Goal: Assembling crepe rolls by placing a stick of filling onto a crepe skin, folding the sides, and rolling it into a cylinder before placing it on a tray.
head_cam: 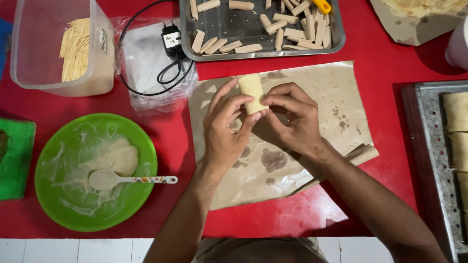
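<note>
Fingers of my left hand (222, 131) and right hand (292, 119) pinched shut around a pale roll (252, 92) above the stained paper (336, 97). I judged it nearly wrapped; finished rolls (456, 112) filled the right tray (429, 160), paste remained in the green bowl (53, 195).

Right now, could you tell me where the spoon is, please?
The spoon lies in the green bowl at lower left of the head view, left of the left hand.
</note>
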